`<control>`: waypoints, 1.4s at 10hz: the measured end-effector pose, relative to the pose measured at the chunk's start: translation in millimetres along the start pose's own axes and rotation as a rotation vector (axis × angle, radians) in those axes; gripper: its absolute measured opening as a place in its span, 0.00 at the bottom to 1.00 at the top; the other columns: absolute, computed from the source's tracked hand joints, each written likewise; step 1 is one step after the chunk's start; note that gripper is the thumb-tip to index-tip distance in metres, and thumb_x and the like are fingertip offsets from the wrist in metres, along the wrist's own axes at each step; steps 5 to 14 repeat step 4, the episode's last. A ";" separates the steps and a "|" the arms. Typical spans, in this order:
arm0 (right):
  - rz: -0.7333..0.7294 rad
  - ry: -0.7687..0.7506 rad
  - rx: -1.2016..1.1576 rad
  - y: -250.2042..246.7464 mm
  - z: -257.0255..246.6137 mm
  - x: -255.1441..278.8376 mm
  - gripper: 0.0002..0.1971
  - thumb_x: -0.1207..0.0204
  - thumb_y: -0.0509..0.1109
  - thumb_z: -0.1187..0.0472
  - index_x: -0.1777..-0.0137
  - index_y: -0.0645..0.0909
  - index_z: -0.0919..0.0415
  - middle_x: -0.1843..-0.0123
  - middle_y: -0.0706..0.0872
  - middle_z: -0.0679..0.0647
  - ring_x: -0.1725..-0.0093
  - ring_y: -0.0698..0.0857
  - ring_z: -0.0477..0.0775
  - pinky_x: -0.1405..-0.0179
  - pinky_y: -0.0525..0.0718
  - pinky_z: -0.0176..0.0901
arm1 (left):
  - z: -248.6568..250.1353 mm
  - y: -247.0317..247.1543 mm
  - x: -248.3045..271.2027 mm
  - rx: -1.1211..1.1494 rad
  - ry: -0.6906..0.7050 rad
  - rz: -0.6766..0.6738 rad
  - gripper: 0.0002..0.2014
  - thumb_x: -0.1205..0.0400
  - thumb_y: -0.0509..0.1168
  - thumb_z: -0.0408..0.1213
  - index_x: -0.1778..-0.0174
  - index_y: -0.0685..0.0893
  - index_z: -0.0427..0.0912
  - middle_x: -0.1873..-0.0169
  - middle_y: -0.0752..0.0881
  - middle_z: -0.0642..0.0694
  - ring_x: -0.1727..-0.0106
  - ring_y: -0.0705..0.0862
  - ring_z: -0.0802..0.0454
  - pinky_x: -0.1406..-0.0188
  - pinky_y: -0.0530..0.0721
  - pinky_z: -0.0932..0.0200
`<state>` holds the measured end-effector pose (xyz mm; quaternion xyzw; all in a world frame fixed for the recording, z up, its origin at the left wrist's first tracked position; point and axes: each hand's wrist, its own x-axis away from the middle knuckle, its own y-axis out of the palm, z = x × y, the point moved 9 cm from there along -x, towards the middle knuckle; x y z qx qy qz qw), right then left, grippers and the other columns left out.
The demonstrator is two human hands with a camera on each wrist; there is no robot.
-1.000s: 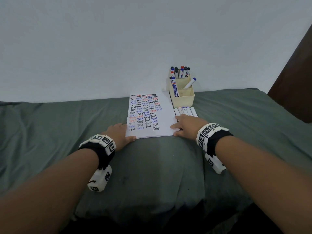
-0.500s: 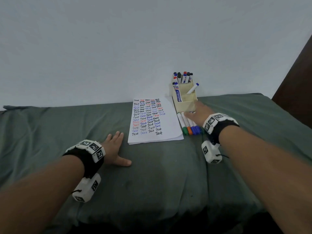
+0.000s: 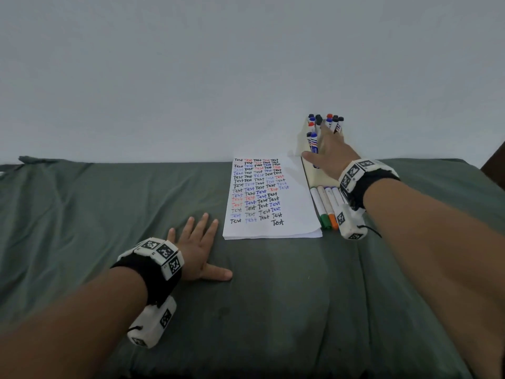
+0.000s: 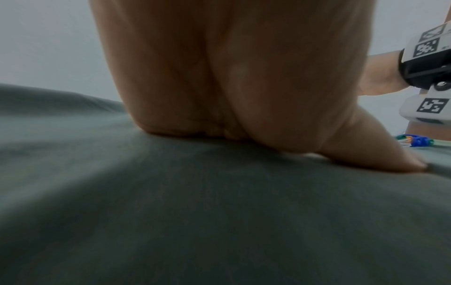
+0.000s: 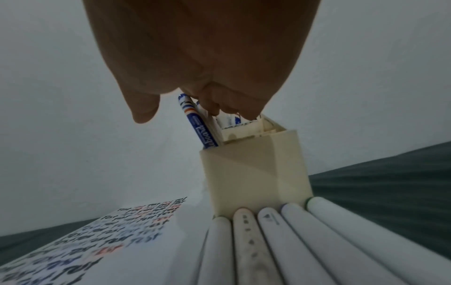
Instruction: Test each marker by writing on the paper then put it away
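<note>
Head view: right hand (image 3: 332,151) over cream holder (image 5: 256,173), fingers among upright markers (image 3: 326,123); grasp cannot be told.
Left hand (image 3: 198,246) flat, fingers spread, on green cloth (image 3: 82,214).

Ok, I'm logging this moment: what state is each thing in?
Paper: flat, covered in "Test".
Holder: upright, markers standing inside.
Loose markers: capped, lying side by side.
Right hand: reaching over holder; grasp unclear.
Left hand: flat on cloth.
</note>
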<state>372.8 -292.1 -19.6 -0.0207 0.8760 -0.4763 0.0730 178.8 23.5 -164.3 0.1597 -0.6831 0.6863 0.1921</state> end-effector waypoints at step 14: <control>-0.054 -0.034 -0.039 9.8 -12.1 14.0 0.49 0.17 0.67 0.39 0.09 0.37 0.51 0.08 0.54 0.50 0.09 0.50 0.58 0.13 0.59 0.64 | 1.3 -5.7 4.6 0.017 -0.023 0.032 0.69 0.43 0.56 0.87 0.16 0.28 0.56 0.16 0.26 0.52 0.14 0.31 0.42 0.20 0.40 0.27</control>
